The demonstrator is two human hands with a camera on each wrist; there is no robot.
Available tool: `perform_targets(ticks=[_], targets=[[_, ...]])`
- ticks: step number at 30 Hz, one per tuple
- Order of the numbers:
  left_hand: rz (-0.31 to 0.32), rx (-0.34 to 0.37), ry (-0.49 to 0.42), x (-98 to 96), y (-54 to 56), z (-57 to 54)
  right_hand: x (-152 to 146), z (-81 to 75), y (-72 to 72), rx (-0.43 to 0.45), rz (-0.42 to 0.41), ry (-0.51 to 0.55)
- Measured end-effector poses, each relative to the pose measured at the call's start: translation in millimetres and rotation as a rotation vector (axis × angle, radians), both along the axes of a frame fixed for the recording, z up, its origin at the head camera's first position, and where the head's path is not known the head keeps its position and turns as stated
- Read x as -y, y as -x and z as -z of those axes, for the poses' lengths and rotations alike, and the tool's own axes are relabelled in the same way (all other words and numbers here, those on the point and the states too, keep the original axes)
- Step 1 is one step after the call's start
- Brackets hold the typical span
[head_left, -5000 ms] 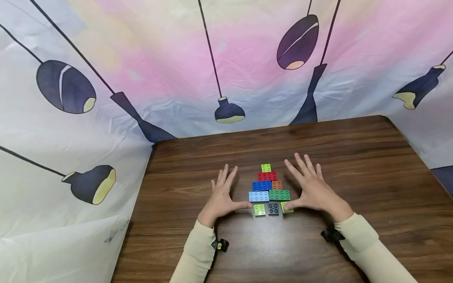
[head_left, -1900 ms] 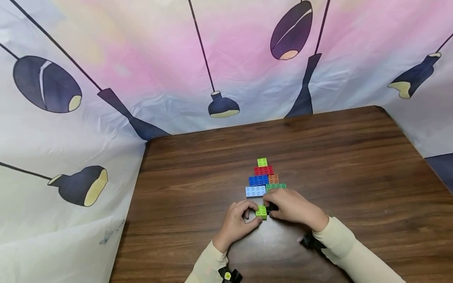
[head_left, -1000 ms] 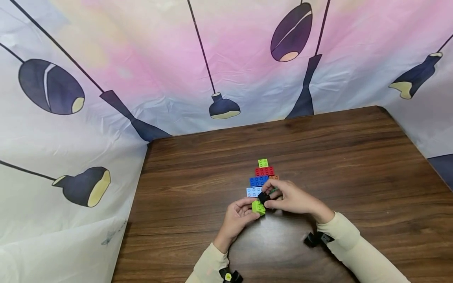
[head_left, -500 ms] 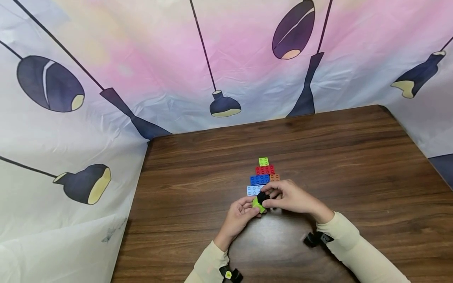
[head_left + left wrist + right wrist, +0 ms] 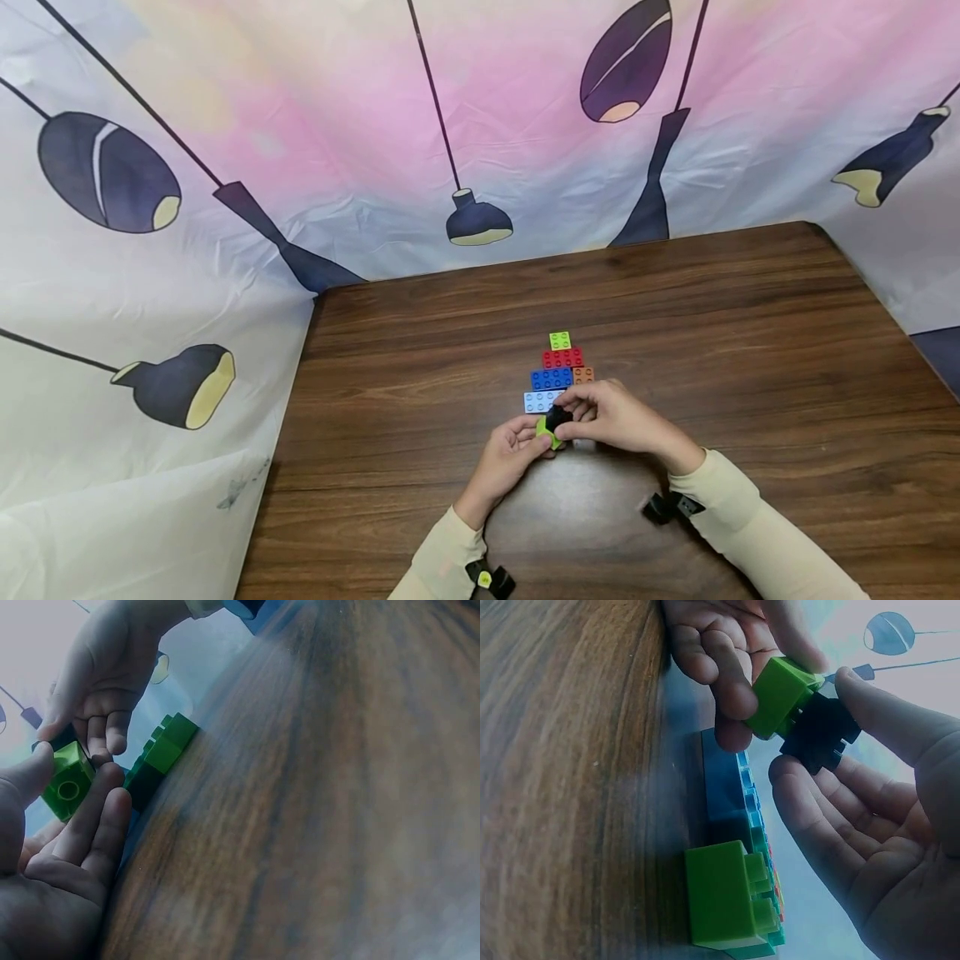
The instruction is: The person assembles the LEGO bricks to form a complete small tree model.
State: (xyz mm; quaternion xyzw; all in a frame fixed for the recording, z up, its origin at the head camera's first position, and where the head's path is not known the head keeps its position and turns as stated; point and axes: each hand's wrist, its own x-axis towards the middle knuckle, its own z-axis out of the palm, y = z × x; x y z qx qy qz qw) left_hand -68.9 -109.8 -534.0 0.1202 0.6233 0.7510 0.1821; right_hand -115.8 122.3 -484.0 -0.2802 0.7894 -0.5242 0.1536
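Thumb and fingers of my left hand [image 5: 498, 467] pinch a lime-green 2x2 toy building brick [image 5: 776, 697], raised off the table and tilted. Its hollow underside shows in the left wrist view. My right hand [image 5: 626, 423] pinches a black 2x2 brick [image 5: 823, 731], which meets the studded side of the lime one; black studs face away toward the right palm. Both hands are close together in front of the brick rows. Another lime brick [image 5: 720, 896] stands on the table below my right hand, seen in the right wrist view.
Flat rows of bricks lie on the wooden table [image 5: 405, 375]: a lime brick [image 5: 559, 340], a red one [image 5: 562, 358], a blue one [image 5: 551, 379], an orange one [image 5: 582, 376] and a light blue one [image 5: 540, 402]. A printed cloth [image 5: 337, 125] hangs behind.
Both hands, first spread beside the bricks, have come inward and picked up the lime and black bricks. These have been lifted, tilted and brought together; over the last half second little moves.
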Motion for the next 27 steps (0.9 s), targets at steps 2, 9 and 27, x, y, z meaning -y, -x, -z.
perform_targets(ticks=[2,9,27], targets=[[-0.007,0.002,0.008,-0.1,0.3,-0.4,0.5,0.4,-0.7,0.006,0.013,0.004],[-0.016,0.01,0.024,-0.5,1.0,-0.4,3.2,4.0,-2.1,0.015,0.048,0.026],[0.002,-0.022,0.083,0.5,-0.4,-1.5,1.6,2.1,-1.2,0.047,0.003,0.029]])
